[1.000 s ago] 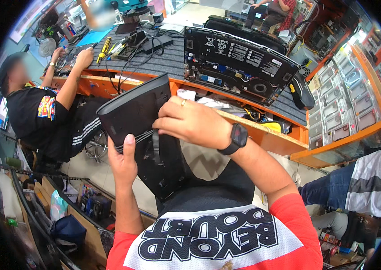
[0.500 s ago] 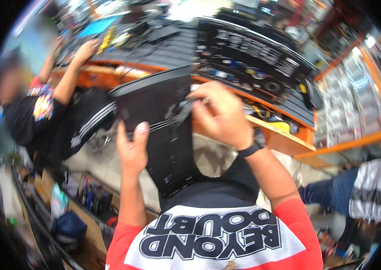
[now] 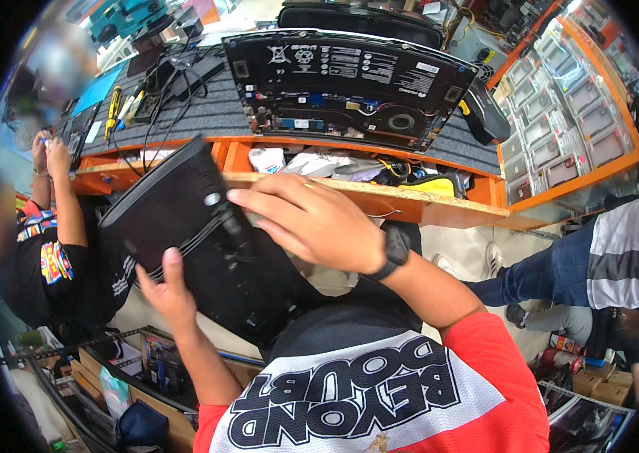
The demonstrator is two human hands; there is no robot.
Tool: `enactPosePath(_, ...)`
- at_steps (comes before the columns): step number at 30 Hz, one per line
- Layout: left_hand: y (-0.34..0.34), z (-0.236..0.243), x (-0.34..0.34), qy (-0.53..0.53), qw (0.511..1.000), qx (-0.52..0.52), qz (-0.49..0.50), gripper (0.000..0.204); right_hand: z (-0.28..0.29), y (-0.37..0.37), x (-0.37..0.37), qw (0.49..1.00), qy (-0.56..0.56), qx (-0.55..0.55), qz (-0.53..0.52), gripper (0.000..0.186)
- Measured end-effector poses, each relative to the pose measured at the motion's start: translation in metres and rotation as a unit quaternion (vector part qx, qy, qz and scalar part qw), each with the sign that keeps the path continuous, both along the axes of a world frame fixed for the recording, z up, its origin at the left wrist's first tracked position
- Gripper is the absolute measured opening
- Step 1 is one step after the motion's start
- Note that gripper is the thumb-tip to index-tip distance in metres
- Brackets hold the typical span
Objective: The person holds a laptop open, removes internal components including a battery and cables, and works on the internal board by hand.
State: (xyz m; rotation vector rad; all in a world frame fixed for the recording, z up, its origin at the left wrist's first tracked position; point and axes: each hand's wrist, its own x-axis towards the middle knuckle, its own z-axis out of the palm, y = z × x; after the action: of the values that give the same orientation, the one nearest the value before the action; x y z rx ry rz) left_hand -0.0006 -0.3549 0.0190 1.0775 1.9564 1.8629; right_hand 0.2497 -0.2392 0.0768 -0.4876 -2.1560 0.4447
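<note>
A large, flat black panel (image 3: 176, 204) leans at a slant against my lap, with a grey rim along its top edge and thin grey lines crossing its middle. It looks like a laptop part, but its exact kind is unclear. My left hand (image 3: 172, 298) holds its left edge, the thumb on the front face and the fingers at the edge. My right hand (image 3: 327, 226) reaches over the right edge with fingers stretched and thumb apart. Its fingertips are beside a small whitish spot (image 3: 212, 198) on the panel, and nothing shows gripped in them.
An opened laptop base (image 3: 350, 87) lies on the grey ribbed mat with its inside showing. Below it a drawer (image 3: 380, 200) stands pulled out, full of cloths and cables. Screwdrivers (image 3: 113, 106) lie farther left. Another person (image 3: 40, 234) sits at left; a glass display case (image 3: 561, 113) stands at right.
The panel has shifted left and tilted more, with both hands. My right fingers, earlier pinching a dark strip at its edge, are now stretched out. The head view has turned.
</note>
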Motion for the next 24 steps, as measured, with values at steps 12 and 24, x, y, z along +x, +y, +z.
enactPosePath(12, -0.045, -0.019, -0.129, -0.358, 0.925, 0.055, -0.11, 0.076, -0.08, 0.037, 0.288, 0.92, 0.058, -0.148, -0.359, 0.013)
enactPosePath(24, -0.009, -0.01, -0.1, -0.354, 0.924, -0.005, -0.142, 0.071, -0.086, 0.05, 0.288, 0.904, -0.115, -0.183, -0.368, 0.026)
